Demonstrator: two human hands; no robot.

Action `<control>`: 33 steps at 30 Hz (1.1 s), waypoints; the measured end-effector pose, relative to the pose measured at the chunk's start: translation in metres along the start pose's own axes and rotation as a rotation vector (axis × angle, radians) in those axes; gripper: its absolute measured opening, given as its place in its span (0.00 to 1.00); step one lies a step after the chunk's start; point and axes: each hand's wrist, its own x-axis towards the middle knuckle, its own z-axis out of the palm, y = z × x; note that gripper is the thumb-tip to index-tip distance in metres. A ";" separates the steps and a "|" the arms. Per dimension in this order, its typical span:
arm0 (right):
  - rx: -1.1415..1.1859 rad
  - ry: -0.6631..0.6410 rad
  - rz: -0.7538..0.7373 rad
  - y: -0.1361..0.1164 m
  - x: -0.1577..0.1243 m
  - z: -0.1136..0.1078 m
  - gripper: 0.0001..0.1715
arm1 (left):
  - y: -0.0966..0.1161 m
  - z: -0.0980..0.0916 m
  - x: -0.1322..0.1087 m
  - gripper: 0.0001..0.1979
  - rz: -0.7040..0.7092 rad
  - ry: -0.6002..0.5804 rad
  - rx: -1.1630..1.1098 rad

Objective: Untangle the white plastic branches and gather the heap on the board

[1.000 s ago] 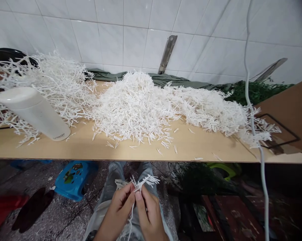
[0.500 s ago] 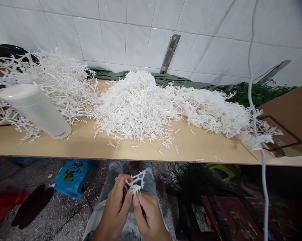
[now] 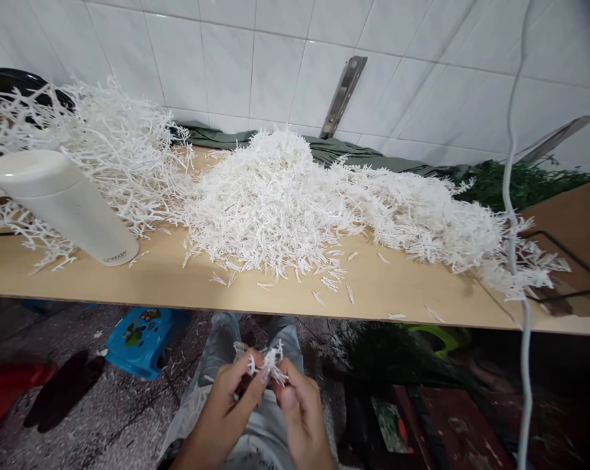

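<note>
Both my hands are low in the view, over my lap and below the table edge. My left hand [image 3: 226,405] and my right hand [image 3: 299,411] pinch a small white plastic sprig [image 3: 268,362] between their fingertips. On the wooden tabletop [image 3: 226,287] above lies a big heap of loose white plastic pieces [image 3: 275,202]. Branched white sprigs [image 3: 104,150] are piled to the left.
A white cylindrical flask [image 3: 60,205] leans on the table at the left. A white cable [image 3: 515,196] hangs down at the right. Green foliage [image 3: 520,183] and green cloth lie along the tiled wall. A blue stool [image 3: 138,339] stands on the floor, dark shoes beside it.
The sprig's tips have been drawn in closer between my fingers, and my hands have shifted slightly to the right. The camera has tilted a little.
</note>
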 end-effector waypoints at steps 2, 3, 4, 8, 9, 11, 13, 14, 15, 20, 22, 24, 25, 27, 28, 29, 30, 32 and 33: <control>-0.107 -0.013 -0.147 0.001 0.002 0.005 0.20 | 0.004 0.005 0.001 0.20 -0.053 0.089 -0.124; -0.139 -0.030 -0.170 0.001 0.003 0.007 0.19 | 0.004 0.007 0.002 0.23 -0.071 0.114 -0.172; -0.156 -0.043 -0.159 0.001 0.005 0.008 0.17 | 0.004 0.009 0.003 0.24 -0.087 0.130 -0.207; -0.158 -0.143 -0.104 0.000 0.013 0.005 0.14 | -0.003 0.010 0.005 0.26 -0.138 0.075 -0.273; -0.160 -0.177 -0.117 0.000 0.015 0.002 0.15 | -0.006 0.009 0.006 0.26 -0.128 0.054 -0.271; -0.140 -0.218 -0.134 0.000 0.016 -0.003 0.16 | -0.010 0.008 0.005 0.27 -0.125 0.005 -0.259; -0.095 -0.194 -0.120 0.000 0.016 -0.006 0.20 | -0.010 0.008 0.004 0.28 -0.188 -0.019 -0.261; -0.077 -0.158 -0.107 -0.001 0.016 -0.007 0.21 | -0.009 0.009 0.003 0.28 -0.230 -0.030 -0.265; -0.059 -0.120 -0.094 -0.001 0.015 -0.006 0.22 | -0.007 0.010 0.002 0.29 -0.262 -0.044 -0.267; 0.022 -0.025 -0.084 -0.006 0.023 -0.019 0.27 | 0.005 0.010 -0.007 0.31 -0.260 -0.071 -0.239; 0.102 0.252 -0.066 -0.009 0.032 -0.042 0.28 | 0.005 0.002 -0.014 0.32 -0.325 -0.033 -0.277; 0.235 0.711 -0.063 -0.015 0.042 -0.071 0.26 | 0.004 -0.008 -0.020 0.33 -0.407 0.037 -0.338; 0.304 0.847 -0.099 -0.020 0.047 -0.083 0.23 | 0.004 -0.012 -0.022 0.32 -0.437 0.072 -0.367; 0.314 0.903 -0.220 -0.029 0.061 -0.097 0.20 | 0.006 -0.015 -0.025 0.32 -0.467 0.107 -0.406; 0.258 0.858 -0.294 -0.032 0.069 -0.098 0.19 | 0.008 -0.015 -0.024 0.31 -0.470 0.099 -0.426; 0.143 0.785 -0.346 -0.035 0.081 -0.095 0.17 | 0.011 -0.013 -0.023 0.32 -0.468 0.086 -0.448; -0.011 0.687 -0.384 -0.035 0.095 -0.090 0.13 | 0.015 -0.011 -0.020 0.32 -0.461 0.074 -0.465; -0.403 0.473 -0.385 -0.033 0.127 -0.077 0.12 | 0.024 -0.007 -0.014 0.32 -0.428 0.065 -0.471; -0.553 0.361 -0.402 -0.030 0.142 -0.072 0.19 | 0.028 -0.006 -0.011 0.33 -0.415 0.069 -0.458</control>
